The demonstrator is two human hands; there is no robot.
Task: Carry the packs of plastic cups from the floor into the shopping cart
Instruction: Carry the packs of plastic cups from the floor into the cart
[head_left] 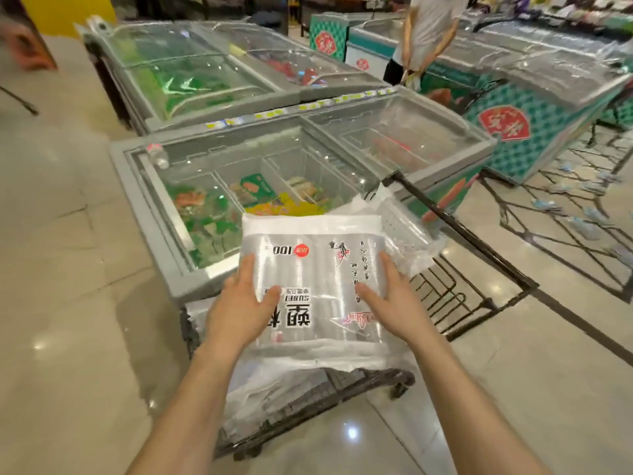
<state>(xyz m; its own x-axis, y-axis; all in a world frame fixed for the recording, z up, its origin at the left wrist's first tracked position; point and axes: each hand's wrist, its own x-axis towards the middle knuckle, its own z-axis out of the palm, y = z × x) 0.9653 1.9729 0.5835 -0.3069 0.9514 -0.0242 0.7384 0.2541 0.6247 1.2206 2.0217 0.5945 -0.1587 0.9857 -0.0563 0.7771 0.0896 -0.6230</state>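
A flat clear pack of plastic cups [315, 265] with white ends and upside-down print is held between my two hands above a black wire shopping cart [476, 245]. My left hand [239, 303] grips its left edge and my right hand [394, 299] its right edge, thumbs lying on top. The pack rests on or just over other packs of cups [407, 231] stacked in the cart, with more wrapped packs [274, 385] showing below. The cart's inside is mostly hidden by the packs.
A grey glass-lidded freezer [171, 269] stands right against the cart's far left side, a water bottle [158, 156] on its rim. More freezers [507, 138] sit behind. A person [424, 36] stands far back. Small packets [582, 224] lie on the floor to the right.
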